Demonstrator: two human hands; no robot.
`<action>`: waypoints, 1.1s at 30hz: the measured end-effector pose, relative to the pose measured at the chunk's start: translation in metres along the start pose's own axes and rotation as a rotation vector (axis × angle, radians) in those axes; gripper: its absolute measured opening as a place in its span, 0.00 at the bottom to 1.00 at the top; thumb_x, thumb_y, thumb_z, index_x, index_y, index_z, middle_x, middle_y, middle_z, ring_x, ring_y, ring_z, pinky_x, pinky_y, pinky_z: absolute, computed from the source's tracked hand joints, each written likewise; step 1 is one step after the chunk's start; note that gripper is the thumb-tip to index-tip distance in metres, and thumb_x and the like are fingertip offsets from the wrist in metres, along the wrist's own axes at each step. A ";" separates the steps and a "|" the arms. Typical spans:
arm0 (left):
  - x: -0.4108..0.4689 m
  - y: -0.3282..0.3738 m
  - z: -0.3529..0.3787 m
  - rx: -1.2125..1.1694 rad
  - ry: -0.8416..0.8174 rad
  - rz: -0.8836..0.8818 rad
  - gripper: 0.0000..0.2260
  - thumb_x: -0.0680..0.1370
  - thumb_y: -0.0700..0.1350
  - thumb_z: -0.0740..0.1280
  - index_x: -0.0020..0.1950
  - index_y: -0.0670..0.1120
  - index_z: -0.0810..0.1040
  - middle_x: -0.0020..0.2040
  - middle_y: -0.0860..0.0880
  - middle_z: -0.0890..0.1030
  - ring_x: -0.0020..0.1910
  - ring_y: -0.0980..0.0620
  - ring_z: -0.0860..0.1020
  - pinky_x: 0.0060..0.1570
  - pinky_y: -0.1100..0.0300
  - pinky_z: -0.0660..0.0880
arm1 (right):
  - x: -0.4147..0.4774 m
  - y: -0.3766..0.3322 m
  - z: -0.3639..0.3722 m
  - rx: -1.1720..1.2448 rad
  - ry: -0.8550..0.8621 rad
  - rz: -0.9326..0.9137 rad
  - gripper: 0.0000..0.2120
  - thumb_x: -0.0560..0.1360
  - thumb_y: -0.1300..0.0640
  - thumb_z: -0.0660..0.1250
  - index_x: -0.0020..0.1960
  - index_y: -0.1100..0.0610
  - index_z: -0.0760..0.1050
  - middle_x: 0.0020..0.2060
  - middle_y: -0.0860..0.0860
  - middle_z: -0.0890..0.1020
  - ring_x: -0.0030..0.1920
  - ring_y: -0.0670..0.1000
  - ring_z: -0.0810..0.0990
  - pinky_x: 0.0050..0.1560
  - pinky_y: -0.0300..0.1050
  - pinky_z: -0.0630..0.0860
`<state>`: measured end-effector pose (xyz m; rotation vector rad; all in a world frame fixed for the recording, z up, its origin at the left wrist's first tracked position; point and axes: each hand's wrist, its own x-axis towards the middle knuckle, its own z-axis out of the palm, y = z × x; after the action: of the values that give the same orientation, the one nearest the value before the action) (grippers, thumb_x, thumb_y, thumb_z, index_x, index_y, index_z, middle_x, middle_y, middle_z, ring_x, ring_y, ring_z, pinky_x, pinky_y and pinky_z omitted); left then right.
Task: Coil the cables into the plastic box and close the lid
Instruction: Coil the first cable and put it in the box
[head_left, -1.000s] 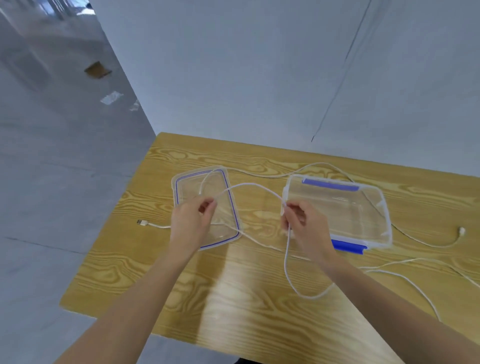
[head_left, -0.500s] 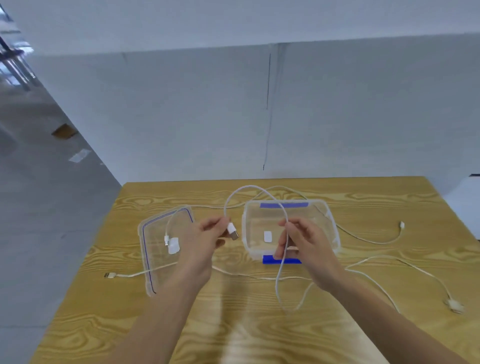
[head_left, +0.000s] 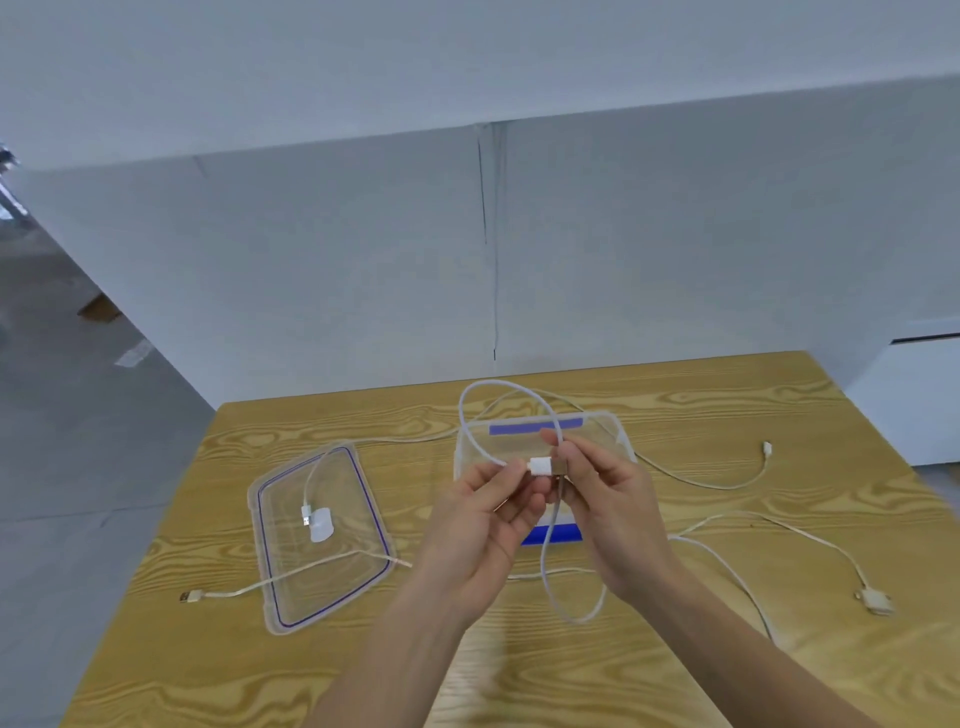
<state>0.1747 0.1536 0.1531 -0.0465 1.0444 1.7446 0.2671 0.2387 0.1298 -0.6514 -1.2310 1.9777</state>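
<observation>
We are now bringing the white cable's plug (head_left: 540, 465) from our left hand (head_left: 480, 530) to our right hand (head_left: 608, 512) — both hands' fingers pinching it — closing the first loop above the clear plastic box (head_left: 621, 441).

White cable (head_left: 549, 551) looped above open clear box (head_left: 621, 441), lid (head_left: 374, 525) flat leftward

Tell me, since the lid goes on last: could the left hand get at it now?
Probably not yet: the left hand is pinching a cable plug. The lid lies uncovered left of the box, though two cables cross it.
</observation>
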 end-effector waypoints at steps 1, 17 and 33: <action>0.000 0.001 0.003 -0.033 -0.011 -0.009 0.02 0.74 0.34 0.66 0.45 0.39 0.74 0.39 0.39 0.81 0.36 0.49 0.82 0.36 0.62 0.80 | 0.000 -0.001 -0.001 -0.004 0.000 -0.010 0.09 0.68 0.54 0.66 0.42 0.52 0.85 0.40 0.47 0.86 0.40 0.47 0.82 0.45 0.39 0.79; 0.006 -0.006 0.041 0.222 -0.100 0.003 0.06 0.75 0.44 0.67 0.44 0.48 0.84 0.44 0.49 0.82 0.43 0.54 0.76 0.42 0.60 0.68 | 0.004 -0.023 -0.008 -0.096 -0.165 -0.060 0.12 0.74 0.53 0.61 0.52 0.56 0.79 0.46 0.49 0.85 0.50 0.47 0.82 0.50 0.39 0.76; 0.010 -0.036 0.020 0.746 -0.332 0.077 0.10 0.80 0.45 0.62 0.43 0.44 0.79 0.36 0.47 0.81 0.42 0.49 0.81 0.56 0.57 0.75 | 0.031 -0.055 -0.009 0.018 0.026 -0.086 0.16 0.80 0.61 0.56 0.38 0.62 0.77 0.38 0.49 0.83 0.46 0.53 0.82 0.52 0.46 0.78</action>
<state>0.2069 0.1769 0.1380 0.7319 1.3855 1.2728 0.2711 0.2842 0.1747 -0.6039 -1.2049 1.9017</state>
